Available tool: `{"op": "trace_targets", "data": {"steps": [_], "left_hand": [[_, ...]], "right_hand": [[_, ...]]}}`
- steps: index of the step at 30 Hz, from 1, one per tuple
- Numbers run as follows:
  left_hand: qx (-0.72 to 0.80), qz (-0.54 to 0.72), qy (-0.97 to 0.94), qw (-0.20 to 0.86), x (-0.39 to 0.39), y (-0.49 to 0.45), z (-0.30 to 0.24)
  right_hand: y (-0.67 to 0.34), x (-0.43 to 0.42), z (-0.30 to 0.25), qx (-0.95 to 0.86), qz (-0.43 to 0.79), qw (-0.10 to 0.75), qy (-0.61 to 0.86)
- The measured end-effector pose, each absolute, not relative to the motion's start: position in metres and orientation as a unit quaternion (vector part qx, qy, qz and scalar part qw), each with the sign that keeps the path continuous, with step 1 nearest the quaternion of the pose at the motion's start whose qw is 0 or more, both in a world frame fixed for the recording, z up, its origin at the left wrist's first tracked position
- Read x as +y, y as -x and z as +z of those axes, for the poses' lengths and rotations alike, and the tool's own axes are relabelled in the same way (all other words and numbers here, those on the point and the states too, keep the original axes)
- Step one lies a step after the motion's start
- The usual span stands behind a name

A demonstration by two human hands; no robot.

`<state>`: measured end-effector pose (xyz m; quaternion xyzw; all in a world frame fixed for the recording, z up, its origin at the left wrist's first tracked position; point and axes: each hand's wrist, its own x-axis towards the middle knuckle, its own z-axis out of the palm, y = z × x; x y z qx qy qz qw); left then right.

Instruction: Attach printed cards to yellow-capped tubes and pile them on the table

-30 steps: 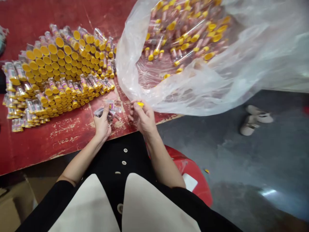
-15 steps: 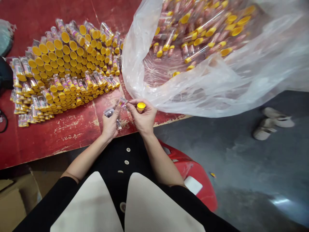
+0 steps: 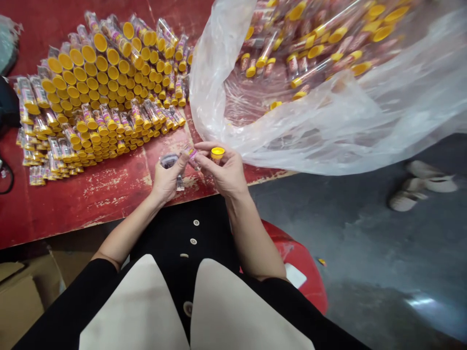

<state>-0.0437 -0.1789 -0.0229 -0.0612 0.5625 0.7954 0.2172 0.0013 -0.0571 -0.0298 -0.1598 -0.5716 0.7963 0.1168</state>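
Note:
My left hand (image 3: 167,179) pinches a small clear packet with a pink and yellow label (image 3: 190,154) between thumb and fingers, and a dark wrapped piece (image 3: 169,161) lies against that hand. My right hand (image 3: 223,171) holds a yellow cap (image 3: 218,153) at its fingertips, and the body below the cap is hidden. Its fingers also reach the labelled packet. On the red wooden table (image 3: 95,204), a large stack of clear tubes with yellow caps (image 3: 109,82) lies to the left of my hands. A clear plastic bag (image 3: 328,131) full of similar tubes sits to the right.
The worn table edge runs just beyond my hands. Below it are a red plastic stool (image 3: 302,265), a cardboard box (image 3: 25,296) and a grey concrete floor (image 3: 346,228) with a pair of beige shoes (image 3: 419,184). A dark bag (image 3: 7,102) sits at the table's left edge.
My hands have drawn closer, with the labelled packet now between them. The yellow cap sits higher at my right fingertips. The whole view has shifted slightly.

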Motion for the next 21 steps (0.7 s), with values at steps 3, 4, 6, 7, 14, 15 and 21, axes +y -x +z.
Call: {"op": "trace_targets", "data": {"steps": [3, 4, 6, 7, 14, 15, 21], "left_hand": [[0.612, 0.764, 0.035, 0.201, -0.187, 0.048, -0.021], [0.634, 0.743, 0.016, 0.211, -0.191, 0.051, -0.019], [0.674, 0.685, -0.043, 0.273, -0.199, 0.059, -0.013], [0.687, 0.652, -0.074, 0.313, -0.203, 0.064, -0.01], [0.662, 0.695, -0.073, 0.272, -0.208, 0.052, -0.018], [0.642, 0.725, -0.056, 0.244, -0.204, 0.045, -0.023], [0.58, 0.806, 0.091, 0.076, -0.181, 0.028, -0.044]], "right_hand": [[-0.002, -0.057, -0.026, -0.577, 0.785, 0.148, 0.171], [-0.002, -0.054, -0.024, -0.588, 0.779, 0.147, 0.161], [-0.003, -0.045, -0.017, -0.621, 0.769, 0.11, 0.106], [-0.003, -0.04, -0.013, -0.64, 0.761, 0.079, 0.07], [0.007, -0.049, -0.014, -0.621, 0.742, 0.201, 0.152], [0.008, -0.058, -0.019, -0.587, 0.75, 0.241, 0.188], [0.002, -0.092, -0.037, -0.488, 0.799, 0.249, 0.247]]}}
